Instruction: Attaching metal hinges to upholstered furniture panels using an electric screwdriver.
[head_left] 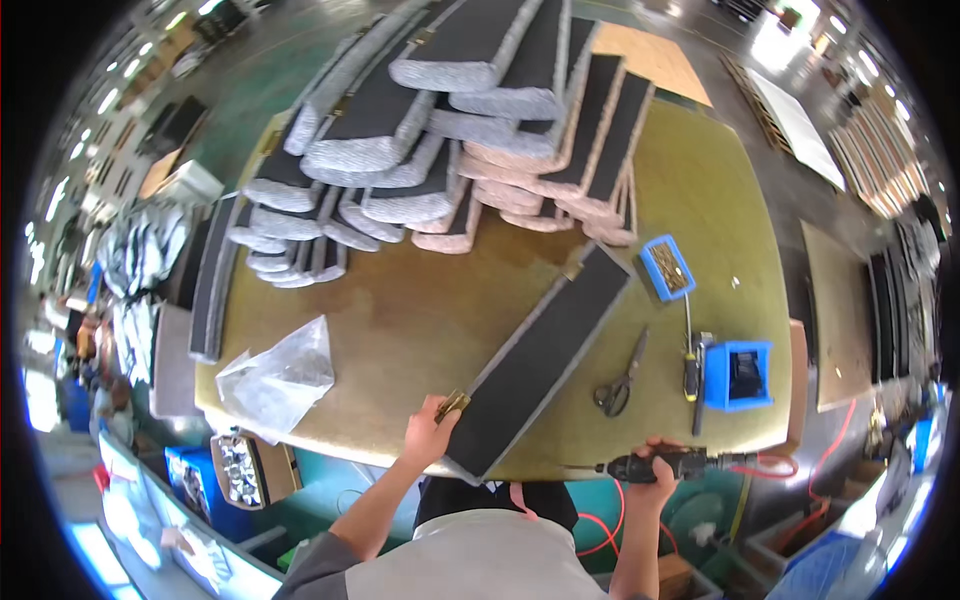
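Observation:
A long black panel with grey edges (545, 355) lies slantwise on the table before me. At its near left edge my left hand (430, 432) is closed on a small brass-coloured hinge (453, 404). Another brass-coloured piece (573, 270) sits on the same edge near the panel's far end. My right hand (655, 478) is wrapped round a dark power screwdriver (685, 464) at the table's near edge. Its thin bit (578, 467) points left toward the panel's near end without touching it, and a red hose (775, 466) runs from its back.
Fabric-edged black panels (400, 150) are piled across the far side of the table (700, 180). On the right are scissors (617, 388), a blue tray of small screws (667, 268), a screwdriver (690, 370) and a blue bin (738, 376). A clear plastic bag (283, 380) lies left.

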